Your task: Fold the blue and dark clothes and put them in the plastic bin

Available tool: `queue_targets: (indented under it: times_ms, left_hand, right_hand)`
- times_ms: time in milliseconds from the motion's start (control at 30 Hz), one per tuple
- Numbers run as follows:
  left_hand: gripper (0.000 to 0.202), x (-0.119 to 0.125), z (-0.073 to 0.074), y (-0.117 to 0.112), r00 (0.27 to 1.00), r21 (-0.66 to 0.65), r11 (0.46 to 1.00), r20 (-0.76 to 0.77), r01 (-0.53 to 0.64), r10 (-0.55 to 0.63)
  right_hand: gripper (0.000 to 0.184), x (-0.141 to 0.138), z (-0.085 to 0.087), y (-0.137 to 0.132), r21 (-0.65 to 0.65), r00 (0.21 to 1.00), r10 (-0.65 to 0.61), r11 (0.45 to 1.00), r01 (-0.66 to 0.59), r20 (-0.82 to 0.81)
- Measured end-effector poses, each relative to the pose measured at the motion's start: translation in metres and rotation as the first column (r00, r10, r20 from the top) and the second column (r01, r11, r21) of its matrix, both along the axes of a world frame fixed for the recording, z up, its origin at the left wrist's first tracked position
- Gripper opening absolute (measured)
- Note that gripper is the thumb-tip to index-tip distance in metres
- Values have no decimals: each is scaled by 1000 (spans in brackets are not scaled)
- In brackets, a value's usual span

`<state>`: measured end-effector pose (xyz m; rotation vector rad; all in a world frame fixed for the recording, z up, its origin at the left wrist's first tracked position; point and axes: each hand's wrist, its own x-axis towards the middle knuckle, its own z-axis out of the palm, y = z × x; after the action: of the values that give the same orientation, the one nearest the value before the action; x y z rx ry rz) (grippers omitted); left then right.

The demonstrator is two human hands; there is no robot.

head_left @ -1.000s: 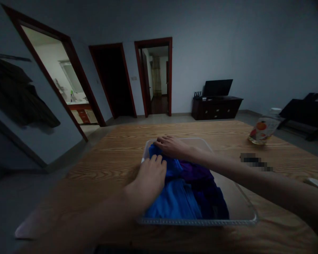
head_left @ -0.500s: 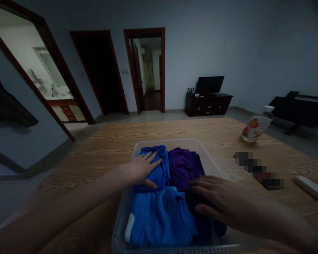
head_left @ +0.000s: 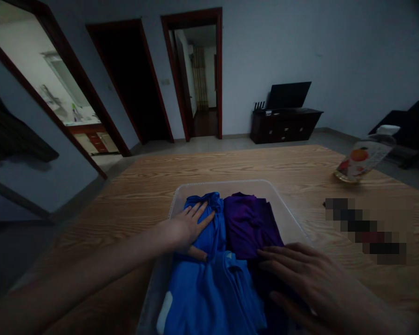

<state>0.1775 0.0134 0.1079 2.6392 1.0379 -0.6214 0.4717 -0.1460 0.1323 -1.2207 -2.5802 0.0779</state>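
— Where the hands met the cloth, what held it all?
— One clear plastic bin (head_left: 282, 204) on the table (head_left: 150, 181). Folded clothes filled it: a blue garment (head_left: 209, 288) near the wearer, a second blue piece (head_left: 209, 218) behind it on the left, and a purple garment (head_left: 247, 223) on the right. Something darker lay under the right hand, too dim to name.

— And the hands?
— The left hand (head_left: 186, 228) lay flat on the farther blue piece, fingers spread, thumb down toward the nearer one. The right hand (head_left: 300, 274) rested open, fingers stretched out, at the near edge of the purple garment. Neither pinched anything.

— What else stood on the table?
— A wood-grain top, with one clear bottle (head_left: 363, 158) bearing a fruit label at the far right, well apart from the bin. A blurred patch sat between them.

— The room?
— Dim, with pale walls. I counted three doorways (head_left: 195, 74) with dark red frames; the leftmost opened on a lit room. One dark low cabinet (head_left: 286, 124) stood against the far wall with one screen (head_left: 288, 95) on it.
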Motion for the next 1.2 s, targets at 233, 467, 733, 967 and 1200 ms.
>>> queue_targets:
  times_ms: [233, 467, 733, 967, 1200]
  left_hand:
    - [131, 0, 44, 3, 997, 0, 999, 63, 40, -39]
    - [135, 4, 13, 15, 985, 20, 994, 135, 105, -107]
    - [134, 10, 11, 18, 995, -73, 995, 69, 74, -69]
    - [89, 67, 45, -17, 961, 217, 976, 261, 34, -91]
    - [118, 115, 6, -11, 963, 201, 963, 162, 180, -214]
  right_hand:
    - [20, 4, 8, -11, -179, 964, -98, 982, 54, -248]
    - [36, 27, -13, -33, -238, 832, -278, 954, 181, -481]
    - [30, 33, -36, -43, -229, 760, -304, 951, 208, -574]
    - [35, 27, -26, -35, -194, 741, -206, 975, 105, -638]
    - [30, 24, -21, -36, -167, 767, -196, 979, 118, -611]
